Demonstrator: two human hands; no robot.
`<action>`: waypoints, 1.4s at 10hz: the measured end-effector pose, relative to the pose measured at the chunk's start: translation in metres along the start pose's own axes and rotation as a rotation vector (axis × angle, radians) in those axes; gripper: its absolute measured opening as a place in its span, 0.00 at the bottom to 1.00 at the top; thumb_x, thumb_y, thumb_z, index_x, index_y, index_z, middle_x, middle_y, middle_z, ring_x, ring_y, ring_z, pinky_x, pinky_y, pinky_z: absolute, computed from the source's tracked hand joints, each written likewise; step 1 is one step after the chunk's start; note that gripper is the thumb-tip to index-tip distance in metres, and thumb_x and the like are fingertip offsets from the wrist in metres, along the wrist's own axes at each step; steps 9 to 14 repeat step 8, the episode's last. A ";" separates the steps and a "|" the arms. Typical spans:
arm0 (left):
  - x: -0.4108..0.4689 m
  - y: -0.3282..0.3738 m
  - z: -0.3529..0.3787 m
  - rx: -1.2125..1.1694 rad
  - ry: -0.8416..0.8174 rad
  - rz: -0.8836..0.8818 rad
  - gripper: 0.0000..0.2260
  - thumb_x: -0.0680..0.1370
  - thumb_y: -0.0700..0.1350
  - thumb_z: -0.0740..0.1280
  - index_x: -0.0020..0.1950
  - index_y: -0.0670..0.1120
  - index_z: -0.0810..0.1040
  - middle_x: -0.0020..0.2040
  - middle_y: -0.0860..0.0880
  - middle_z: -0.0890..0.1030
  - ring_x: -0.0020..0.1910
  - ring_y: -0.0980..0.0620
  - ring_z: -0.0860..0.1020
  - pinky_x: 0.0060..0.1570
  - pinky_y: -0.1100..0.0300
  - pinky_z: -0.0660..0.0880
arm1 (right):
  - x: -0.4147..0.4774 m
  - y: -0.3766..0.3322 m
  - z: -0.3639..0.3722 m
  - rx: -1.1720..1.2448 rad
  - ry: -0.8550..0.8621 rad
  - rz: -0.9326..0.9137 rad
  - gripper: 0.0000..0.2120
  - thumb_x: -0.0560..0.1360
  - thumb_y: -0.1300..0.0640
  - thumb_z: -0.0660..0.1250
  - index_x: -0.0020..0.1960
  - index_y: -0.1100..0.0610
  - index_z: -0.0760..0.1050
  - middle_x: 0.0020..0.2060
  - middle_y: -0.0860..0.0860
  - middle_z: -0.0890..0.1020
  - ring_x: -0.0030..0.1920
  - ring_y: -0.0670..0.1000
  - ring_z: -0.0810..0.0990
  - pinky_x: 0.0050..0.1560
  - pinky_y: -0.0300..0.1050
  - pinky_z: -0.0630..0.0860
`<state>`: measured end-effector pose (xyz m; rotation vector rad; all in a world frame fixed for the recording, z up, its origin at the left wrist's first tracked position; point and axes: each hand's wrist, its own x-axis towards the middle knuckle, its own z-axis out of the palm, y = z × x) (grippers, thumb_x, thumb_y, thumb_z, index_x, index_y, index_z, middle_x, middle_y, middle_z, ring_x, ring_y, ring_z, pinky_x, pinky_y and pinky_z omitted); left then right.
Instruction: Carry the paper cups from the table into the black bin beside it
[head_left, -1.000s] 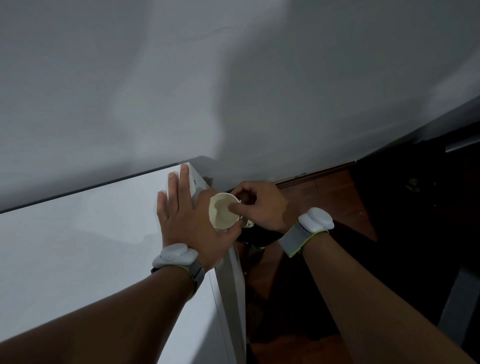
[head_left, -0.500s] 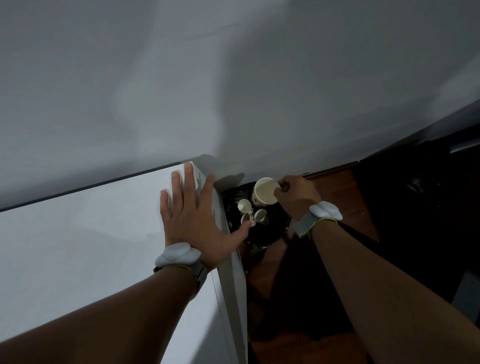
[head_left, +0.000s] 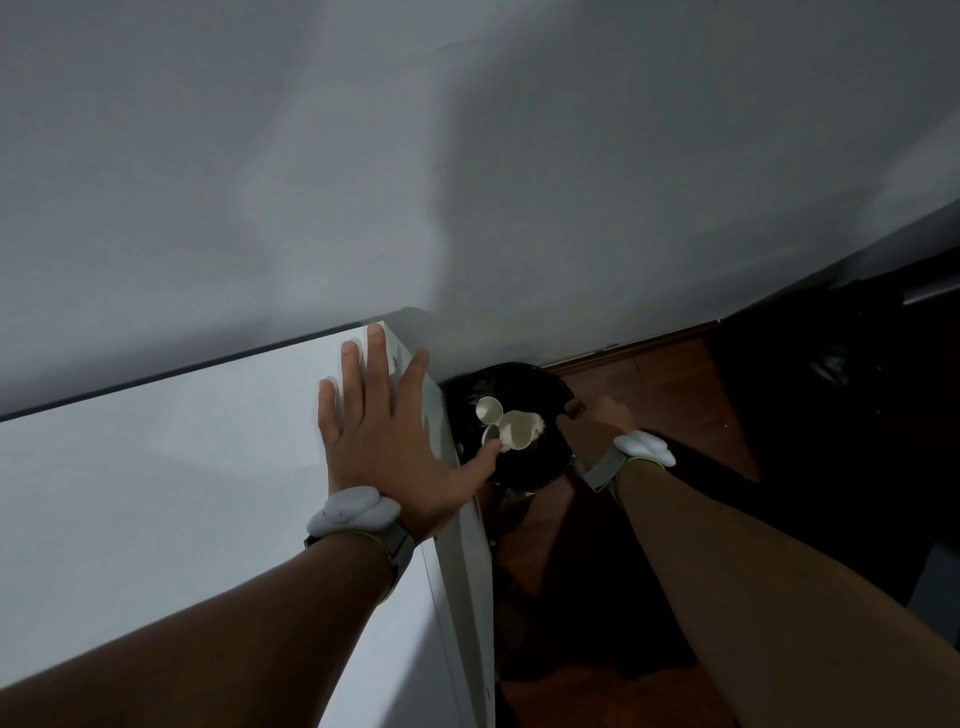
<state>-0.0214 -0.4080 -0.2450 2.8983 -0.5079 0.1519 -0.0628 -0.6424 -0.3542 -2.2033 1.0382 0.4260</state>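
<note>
A black bin (head_left: 550, 384) stands on the floor right of the white table (head_left: 156, 467), against the wall. Inside it lie several cream paper cups (head_left: 519, 428), one on its side with its mouth towards me. My left hand (head_left: 387, 441) rests flat on the table's far right corner, fingers spread, thumb hanging over the edge. My right hand (head_left: 597, 421) hovers at the bin's right rim, empty, its fingers loosely curled and pointing down.
A grey wall (head_left: 467, 156) fills the upper view. Dark wooden floor (head_left: 675, 395) lies right of the bin. Dark shapes (head_left: 857, 364) sit at the far right. White wrist devices are strapped on both arms.
My right hand carried a cup from the table corner over the bin and let it go. The cup now lies in the bin. My left hand stayed on the table.
</note>
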 end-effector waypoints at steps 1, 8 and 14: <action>0.000 0.000 0.000 0.002 0.001 0.000 0.49 0.69 0.79 0.63 0.82 0.52 0.66 0.88 0.44 0.53 0.86 0.40 0.50 0.81 0.37 0.50 | -0.006 0.014 0.000 0.003 -0.015 0.050 0.10 0.75 0.60 0.71 0.54 0.61 0.85 0.52 0.60 0.86 0.52 0.61 0.83 0.43 0.41 0.68; 0.013 0.004 -0.042 -0.122 -0.383 -0.090 0.59 0.63 0.89 0.49 0.86 0.56 0.56 0.88 0.48 0.42 0.86 0.43 0.39 0.81 0.38 0.39 | -0.122 0.008 -0.083 0.571 -0.168 0.177 0.11 0.80 0.50 0.69 0.44 0.55 0.79 0.40 0.54 0.83 0.33 0.52 0.79 0.29 0.39 0.73; 0.013 0.004 -0.042 -0.122 -0.383 -0.090 0.59 0.63 0.89 0.49 0.86 0.56 0.56 0.88 0.48 0.42 0.86 0.43 0.39 0.81 0.38 0.39 | -0.122 0.008 -0.083 0.571 -0.168 0.177 0.11 0.80 0.50 0.69 0.44 0.55 0.79 0.40 0.54 0.83 0.33 0.52 0.79 0.29 0.39 0.73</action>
